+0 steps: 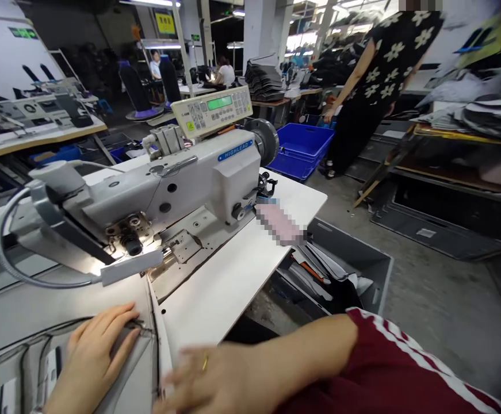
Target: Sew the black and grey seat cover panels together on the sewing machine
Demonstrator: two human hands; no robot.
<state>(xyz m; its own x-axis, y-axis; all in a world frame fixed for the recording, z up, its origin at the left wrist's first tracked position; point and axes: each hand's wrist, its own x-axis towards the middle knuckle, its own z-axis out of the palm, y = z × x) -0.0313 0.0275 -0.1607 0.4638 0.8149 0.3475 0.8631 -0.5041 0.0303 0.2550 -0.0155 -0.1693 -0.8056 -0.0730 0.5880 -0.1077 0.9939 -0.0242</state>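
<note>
A grey sewn panel (116,296) with dark seams and pocket-like parts lies at the lower left, its edge running beneath the head of a sewing machine (190,172). My left hand (101,348) rests flat on this panel, fingers stretched forward and the thumb apart. My right hand (215,376), wearing a ring, is beside the panel's right edge; its fingers are blurred and partly cut off by the frame, so whether they grip the edge is unclear. A lit lamp on a bent metal tube (4,230) shines near the needle area, and its grey housing (132,267) partly hides that area.
The white table (233,276) carries a pixelated pink item (278,221) at its right edge. A grey crate (375,276) holding cut pieces stands below, with a blue crate (304,146) farther back. A person in a flowered top (388,63) stands beyond; stacked materials (478,118) lie at right.
</note>
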